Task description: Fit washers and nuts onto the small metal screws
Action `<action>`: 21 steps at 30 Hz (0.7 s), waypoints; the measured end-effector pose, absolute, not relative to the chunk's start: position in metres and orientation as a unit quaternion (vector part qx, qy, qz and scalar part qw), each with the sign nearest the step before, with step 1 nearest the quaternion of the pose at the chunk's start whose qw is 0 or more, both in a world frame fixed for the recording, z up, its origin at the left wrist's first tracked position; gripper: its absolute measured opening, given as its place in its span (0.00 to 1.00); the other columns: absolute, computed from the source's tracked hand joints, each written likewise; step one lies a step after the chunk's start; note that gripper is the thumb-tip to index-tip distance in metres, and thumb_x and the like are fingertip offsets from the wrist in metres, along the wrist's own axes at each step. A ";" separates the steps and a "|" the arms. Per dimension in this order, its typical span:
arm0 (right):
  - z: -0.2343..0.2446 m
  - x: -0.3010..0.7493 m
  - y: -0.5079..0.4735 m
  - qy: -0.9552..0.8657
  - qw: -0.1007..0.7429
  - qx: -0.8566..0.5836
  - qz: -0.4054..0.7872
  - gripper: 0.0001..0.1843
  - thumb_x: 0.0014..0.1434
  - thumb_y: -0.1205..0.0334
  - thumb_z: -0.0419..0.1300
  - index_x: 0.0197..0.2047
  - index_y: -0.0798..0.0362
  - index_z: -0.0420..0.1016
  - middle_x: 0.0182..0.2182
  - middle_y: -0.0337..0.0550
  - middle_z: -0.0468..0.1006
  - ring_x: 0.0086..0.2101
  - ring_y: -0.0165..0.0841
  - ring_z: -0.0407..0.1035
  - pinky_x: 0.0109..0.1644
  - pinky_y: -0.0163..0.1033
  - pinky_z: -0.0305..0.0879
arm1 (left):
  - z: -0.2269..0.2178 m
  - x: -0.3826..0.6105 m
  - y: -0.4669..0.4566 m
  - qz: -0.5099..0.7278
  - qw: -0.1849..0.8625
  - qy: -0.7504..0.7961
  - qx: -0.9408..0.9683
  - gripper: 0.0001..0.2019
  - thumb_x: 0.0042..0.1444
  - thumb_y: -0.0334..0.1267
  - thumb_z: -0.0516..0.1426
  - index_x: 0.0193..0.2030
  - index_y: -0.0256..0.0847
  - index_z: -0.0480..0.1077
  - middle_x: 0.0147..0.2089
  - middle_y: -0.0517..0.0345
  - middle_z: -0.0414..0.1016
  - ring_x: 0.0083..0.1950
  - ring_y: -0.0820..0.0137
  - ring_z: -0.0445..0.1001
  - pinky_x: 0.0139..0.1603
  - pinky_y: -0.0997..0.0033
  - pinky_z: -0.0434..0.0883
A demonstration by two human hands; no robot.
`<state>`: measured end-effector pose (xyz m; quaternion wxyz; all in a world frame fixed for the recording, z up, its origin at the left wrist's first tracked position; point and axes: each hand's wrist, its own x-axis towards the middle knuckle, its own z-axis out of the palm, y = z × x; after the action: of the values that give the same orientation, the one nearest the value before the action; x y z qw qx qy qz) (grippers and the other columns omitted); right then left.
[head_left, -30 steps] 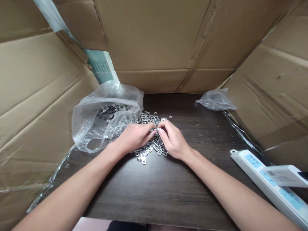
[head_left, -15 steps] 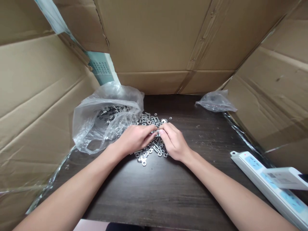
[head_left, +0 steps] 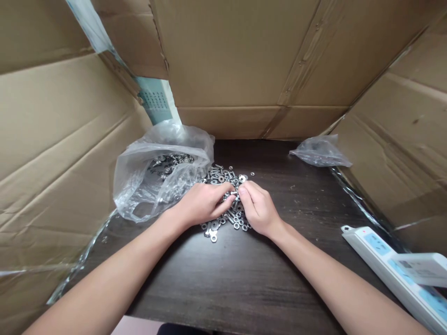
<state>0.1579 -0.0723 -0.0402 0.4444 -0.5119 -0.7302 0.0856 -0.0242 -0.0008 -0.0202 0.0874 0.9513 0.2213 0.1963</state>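
My left hand (head_left: 204, 203) is closed in a pinch on a small silver bolt (head_left: 233, 192), whose shank points toward my right hand. My right hand (head_left: 259, 207) pinches with thumb and forefinger at the bolt's other end; whatever sits between those fingertips is too small and covered to make out. Under and around both hands spreads a pile of loose bolts, hex nuts and flat washers (head_left: 231, 216). Beside my left hand, a clear plastic bag (head_left: 131, 179) lies open with more metal fasteners (head_left: 174, 160) inside.
Cardboard walls (head_left: 230, 56) enclose the dark wooden table (head_left: 209, 279) at the back and both sides. A small clear plastic bag (head_left: 321, 150) lies at the back right. A white power strip (head_left: 380, 260) with a plugged-in white adapter (head_left: 424, 269) runs along the right.
The whole view has shifted slightly, so everything appears a little further right. My hands stay together over the pile, with the bolt's shank now showing more clearly between the fingertips.
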 end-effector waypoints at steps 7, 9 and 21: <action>-0.044 0.157 -0.071 -0.741 0.427 -0.509 0.094 0.20 0.72 0.60 0.46 0.26 0.50 0.52 0.21 0.37 0.60 0.25 0.31 0.56 0.33 0.40 0.54 | -0.019 -0.024 -0.002 0.215 0.120 0.193 0.950 0.10 0.66 0.39 0.49 0.39 0.39 0.69 0.31 0.59 0.74 0.29 0.72 0.70 0.30 0.72 0.62; -0.042 0.157 -0.072 -0.738 0.433 -0.509 0.095 0.20 0.72 0.61 0.45 0.26 0.50 0.53 0.22 0.38 0.61 0.25 0.31 0.57 0.33 0.40 0.54 | -0.018 -0.024 -0.002 0.215 0.128 0.192 0.949 0.10 0.66 0.39 0.49 0.40 0.39 0.69 0.31 0.59 0.73 0.29 0.72 0.70 0.31 0.72 0.63; -0.036 0.157 -0.077 -0.753 0.411 -0.505 0.091 0.13 0.69 0.64 0.46 0.31 0.50 0.59 0.26 0.40 0.66 0.28 0.33 0.61 0.34 0.39 0.56 | -0.016 -0.025 -0.002 0.221 0.139 0.187 0.947 0.12 0.69 0.40 0.48 0.38 0.38 0.69 0.32 0.58 0.73 0.31 0.72 0.70 0.32 0.71 0.64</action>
<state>0.1566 -0.0769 -0.0359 0.4112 -0.5053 -0.7532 0.0907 -0.0250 -0.0024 -0.0165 0.1393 0.9470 0.1873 0.2209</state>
